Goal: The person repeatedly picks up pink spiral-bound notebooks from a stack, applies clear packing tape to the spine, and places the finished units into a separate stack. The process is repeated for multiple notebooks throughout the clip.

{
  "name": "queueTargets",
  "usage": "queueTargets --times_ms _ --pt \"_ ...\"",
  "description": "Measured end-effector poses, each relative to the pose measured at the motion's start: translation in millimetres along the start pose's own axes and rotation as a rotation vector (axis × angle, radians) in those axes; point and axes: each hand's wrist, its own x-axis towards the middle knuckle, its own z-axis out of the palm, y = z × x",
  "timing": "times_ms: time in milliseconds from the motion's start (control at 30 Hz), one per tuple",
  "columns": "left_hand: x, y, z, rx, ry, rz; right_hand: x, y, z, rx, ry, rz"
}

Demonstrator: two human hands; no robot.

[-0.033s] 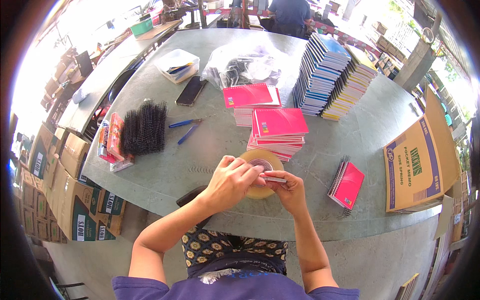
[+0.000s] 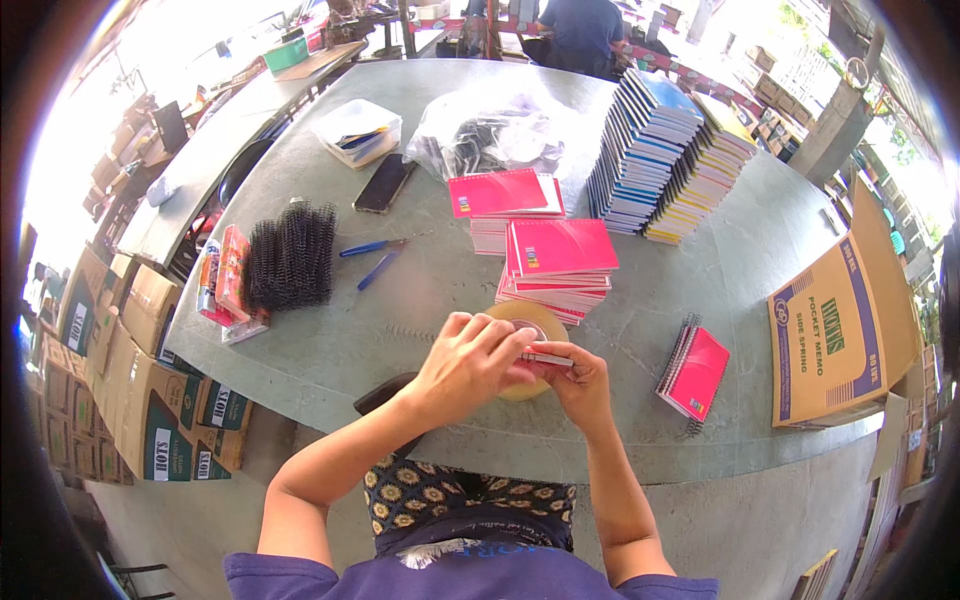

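In front of my body, my right hand (image 2: 580, 385) grips a small notebook (image 2: 550, 358), held edge-on between thumb and fingers. My left hand (image 2: 460, 365) is closed at the notebook's left end, its fingers bent. A thin spiral wire (image 2: 410, 333) sticks out to the left from behind that hand, in line with the notebook's edge; its gripped part is hidden. Under both hands lies a roll of clear tape (image 2: 552, 320), partly covered. Just beyond it stand two stacks of pink-covered notebooks (image 2: 562, 247). Two bound pink notebooks (image 2: 697, 372) lie right of my hands.
Black wire coils (image 2: 290, 255), blue-handled pliers (image 2: 370, 246), a phone (image 2: 384, 184) and a plastic tub (image 2: 357, 132) occupy the left side. A clear bag (image 2: 490, 135) and tall notebook stacks (image 2: 640, 150) stand at the back. An open carton (image 2: 835, 330) is at right. Another person (image 2: 580, 35) sits beyond.
My left fingers have shifted slightly up and opened a little from the notebook's end. The spiral wire has moved slightly right and looks blurred. My right hand keeps its hold.
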Motion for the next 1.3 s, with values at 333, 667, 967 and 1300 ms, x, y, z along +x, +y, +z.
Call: queueTargets --times_ms 333,667,967,1300 --pt "1 4 -8 0.161 -0.013 0.101 -2 3 8 0.1 0.001 -0.043" --pt "-113 -48 -59 -0.044 -0.52 -0.604 0 8 4 0.14 -0.018 -0.063" --pt "-13 20 -67 -0.058 0.168 -0.304 -1 2 2 0.039 -0.038 -0.028" --pt "-6 29 -19 -0.019 0.19 -0.17 -9 7 -7 -0.103 -0.031 -0.013"
